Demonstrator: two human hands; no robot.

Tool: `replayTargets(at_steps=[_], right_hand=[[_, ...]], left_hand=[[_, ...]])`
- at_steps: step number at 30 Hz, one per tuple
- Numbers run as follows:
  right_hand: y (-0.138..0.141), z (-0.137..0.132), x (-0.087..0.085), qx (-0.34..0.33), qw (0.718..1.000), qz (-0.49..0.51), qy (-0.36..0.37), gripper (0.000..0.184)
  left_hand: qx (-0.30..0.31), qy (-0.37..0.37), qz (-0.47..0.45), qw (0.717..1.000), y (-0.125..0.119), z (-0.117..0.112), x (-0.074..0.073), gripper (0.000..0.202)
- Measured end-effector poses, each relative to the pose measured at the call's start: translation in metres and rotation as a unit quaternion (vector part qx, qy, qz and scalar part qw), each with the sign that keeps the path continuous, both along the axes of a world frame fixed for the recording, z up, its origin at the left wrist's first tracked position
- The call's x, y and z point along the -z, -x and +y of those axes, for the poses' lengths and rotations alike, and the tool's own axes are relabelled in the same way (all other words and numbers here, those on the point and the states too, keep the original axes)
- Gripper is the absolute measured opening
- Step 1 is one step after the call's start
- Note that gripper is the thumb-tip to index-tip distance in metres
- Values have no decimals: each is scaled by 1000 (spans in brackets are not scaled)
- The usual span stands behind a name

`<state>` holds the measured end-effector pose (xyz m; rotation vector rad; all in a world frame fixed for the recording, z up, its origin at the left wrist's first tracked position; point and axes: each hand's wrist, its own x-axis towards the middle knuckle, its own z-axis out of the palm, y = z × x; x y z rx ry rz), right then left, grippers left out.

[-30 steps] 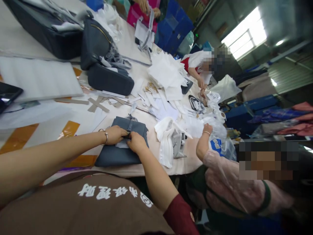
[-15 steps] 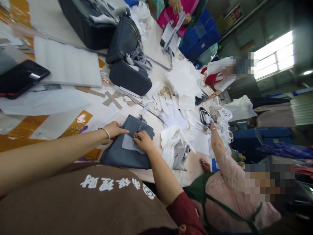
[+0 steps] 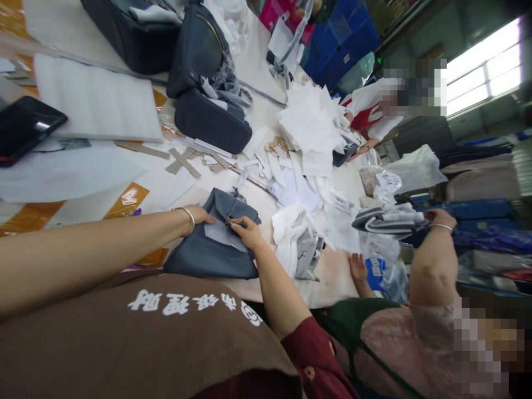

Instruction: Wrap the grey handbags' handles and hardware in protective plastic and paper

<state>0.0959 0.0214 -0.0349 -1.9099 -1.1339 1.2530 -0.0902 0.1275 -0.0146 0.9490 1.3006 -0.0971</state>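
Note:
A dark blue-grey handbag (image 3: 189, 256) lies at the table's near edge, in front of my brown apron. Its front flap (image 3: 243, 208) is partly raised, with a thin whitish sheet (image 3: 222, 235) showing beneath it. My left hand (image 3: 198, 216), a silver bangle at its wrist, is closed on the bag's left side by the flap; some of its fingers are hidden. Fingers and thumb of my right hand (image 3: 249, 233) pinch the flap's edge near a small metal clasp (image 3: 230, 218).
More dark bags (image 3: 211, 122) stand beyond, near a white foam sheet (image 3: 97, 100) and a black phone-like device (image 3: 31, 124). Heaped white paper (image 3: 310, 124) covers mid-table. At right, a co-worker's hand (image 3: 441, 219) holds a folded dark-and-white item (image 3: 386, 219). Another person works farther back.
The flap's left part has lifted, and my left hand has shifted slightly up along it. The co-worker at right has raised the dark-and-white item and moved it right. The view has shifted a little.

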Motion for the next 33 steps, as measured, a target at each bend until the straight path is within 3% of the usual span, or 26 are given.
replayTargets(at_steps=[4,11,18,23,27,33], right_hand=[[2,-2,0,24,1000,7,4,28],[7,-4,1,18,1000,16,5,29],[10,-3,2,-5,1000,-11,6,26],[14,2,-1,-69,992,-105,-6,24],[22,4,-5,-170,959,-223,-43,23],[40,5,-20,-312,867,-388,10,31]], left_hand=[[-42,74,4,996,-1,-1,-8,23],[-66,168,-52,982,7,1,-3,22],[-63,140,-20,988,6,-2,-6,23],[-60,118,-3,991,6,-1,-3,25],[-38,92,4,995,7,-3,-6,29],[16,-86,-12,996,12,-14,-7,38]])
